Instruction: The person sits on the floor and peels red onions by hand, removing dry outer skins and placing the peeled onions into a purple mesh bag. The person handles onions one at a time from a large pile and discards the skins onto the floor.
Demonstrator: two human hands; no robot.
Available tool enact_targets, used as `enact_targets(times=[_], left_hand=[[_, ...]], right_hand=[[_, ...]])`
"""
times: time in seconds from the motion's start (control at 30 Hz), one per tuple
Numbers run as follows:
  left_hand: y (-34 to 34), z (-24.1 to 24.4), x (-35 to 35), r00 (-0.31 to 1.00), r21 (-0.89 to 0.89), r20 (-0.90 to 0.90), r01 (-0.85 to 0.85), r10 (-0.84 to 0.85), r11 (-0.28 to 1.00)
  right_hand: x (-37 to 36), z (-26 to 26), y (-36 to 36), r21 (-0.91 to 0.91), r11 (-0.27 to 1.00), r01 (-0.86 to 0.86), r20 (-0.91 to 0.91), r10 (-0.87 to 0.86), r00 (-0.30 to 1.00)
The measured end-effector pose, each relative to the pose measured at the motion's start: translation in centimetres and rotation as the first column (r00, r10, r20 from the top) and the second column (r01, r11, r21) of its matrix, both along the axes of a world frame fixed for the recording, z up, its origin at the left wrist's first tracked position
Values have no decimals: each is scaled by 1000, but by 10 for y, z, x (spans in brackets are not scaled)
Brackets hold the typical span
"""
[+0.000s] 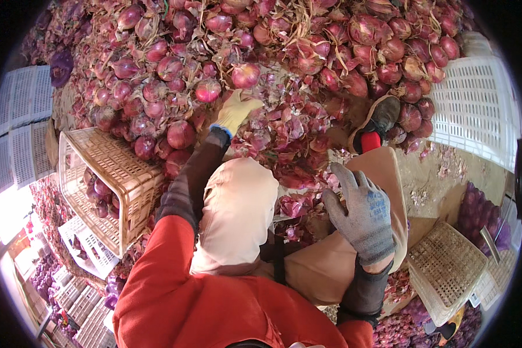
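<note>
My left hand [237, 111], in a cream-yellow knit glove with a blue cuff, reaches over the floor at the near edge of a heap of red onions [169, 68]. Its thumb and fingers are apart, and nothing shows between them. Just beyond the fingertips lie a bright onion [245, 75] and another onion [208, 90]. My right hand [363, 211] wears a grey glove bearing blue print. It hovers or rests by my bent right leg [385, 174], fingers spread and holding nothing visible. Loose papery onion skins [291, 124] cover the floor between the hands.
A tipped plastic crate [141, 191] with several onions inside lies at my left. White crates [30, 95] stand farther left; another white crate [474, 104] stands at right. Behind my right side are a beige crate [450, 269] and a purple mesh sack [480, 213]. My shoe [383, 114] touches the heap.
</note>
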State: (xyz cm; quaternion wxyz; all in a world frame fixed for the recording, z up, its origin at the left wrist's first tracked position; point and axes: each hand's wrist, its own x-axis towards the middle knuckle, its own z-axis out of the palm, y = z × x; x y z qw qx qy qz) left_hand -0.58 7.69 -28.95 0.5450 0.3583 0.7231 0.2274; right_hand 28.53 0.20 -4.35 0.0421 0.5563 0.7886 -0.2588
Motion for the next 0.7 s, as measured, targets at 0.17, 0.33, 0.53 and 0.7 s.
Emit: enact_targets(times=[0.17,0.33,0.53,0.7], left_hand=[[3,72,15,734,144,664,-315,145,938],[-3,202,61,896,496,402,-41,-187,867],[-39,282,107,946,443,261,59,-192,895],[-50,289,102,971,612,-20,200,-238,765]], right_hand=[[-12,1,4,100,993,63,-280,-32,959],[-41,-1,9,95,960,264,-689,-128,713],[-24,-2,9,-371,899,234,-928,-362,-82],[-7,-7,7,-385,922,30,-907,-373,-194]])
